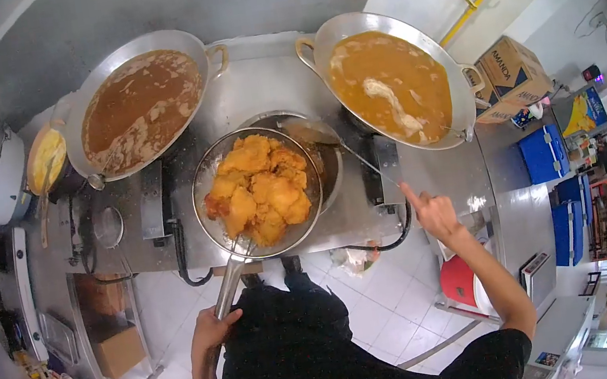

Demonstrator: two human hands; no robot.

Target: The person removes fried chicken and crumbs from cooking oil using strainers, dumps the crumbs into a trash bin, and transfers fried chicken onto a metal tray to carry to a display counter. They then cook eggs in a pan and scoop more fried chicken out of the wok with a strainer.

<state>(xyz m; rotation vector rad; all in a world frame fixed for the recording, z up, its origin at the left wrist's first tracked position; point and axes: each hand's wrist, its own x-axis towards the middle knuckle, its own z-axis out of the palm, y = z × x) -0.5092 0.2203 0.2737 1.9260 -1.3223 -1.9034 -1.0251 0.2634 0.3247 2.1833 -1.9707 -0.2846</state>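
My left hand (213, 330) is wrapped round the handle of a large round strainer (229, 283). Golden-brown fried pieces (260, 188) are heaped in the strainer, which is over the counter's front edge and partly covers a metal pot (329, 166). At the right, my right hand (432, 211) holds the thin handle of a ladle (314, 131), whose head is over the pot. The pot's contents are mostly hidden.
A wide pan of dark oil (143, 111) stands at the back left, another with lighter oil (390, 86) at the back right. A small pan (47, 155) is far left. Boxes (512, 72) and blue coolers (544, 155) stand right.
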